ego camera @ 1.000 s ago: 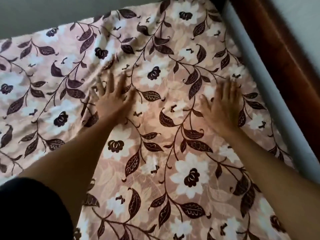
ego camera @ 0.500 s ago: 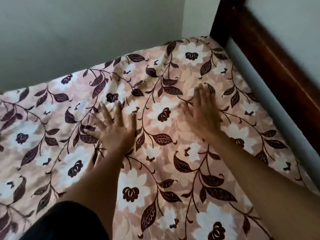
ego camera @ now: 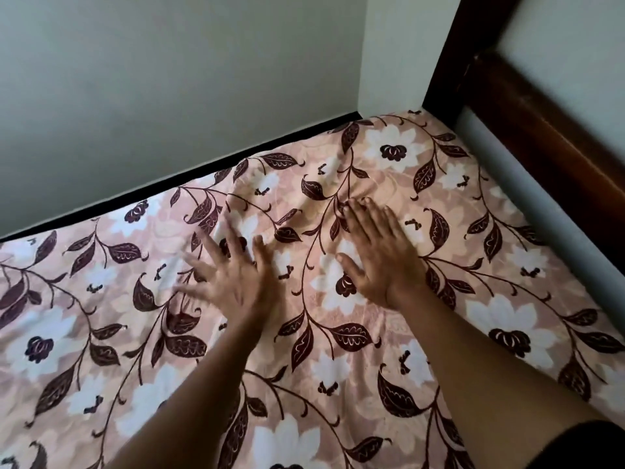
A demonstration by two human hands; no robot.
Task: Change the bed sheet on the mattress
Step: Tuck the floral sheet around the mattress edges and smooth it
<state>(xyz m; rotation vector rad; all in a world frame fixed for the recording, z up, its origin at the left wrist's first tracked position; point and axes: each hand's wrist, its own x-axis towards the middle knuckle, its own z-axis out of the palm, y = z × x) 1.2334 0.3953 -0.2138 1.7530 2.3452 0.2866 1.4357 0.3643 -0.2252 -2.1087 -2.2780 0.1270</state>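
1 view | head-worn | faces forward-down | close above bed sheet (ego camera: 338, 367)

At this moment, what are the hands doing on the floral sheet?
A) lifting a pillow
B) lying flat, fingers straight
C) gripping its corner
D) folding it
B: the left hand and right hand lie palm-down with straight fingers on the floral sheet, gripping no fabric.

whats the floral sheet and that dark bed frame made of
Floral sheet: thin woven fabric, probably cotton or a blend, with a matte printed surface; it puckers into soft folds and ridges.
Bed frame: looks like wood, dark brown with a glossy varnish; a faint sheen runs along its rounded rail.
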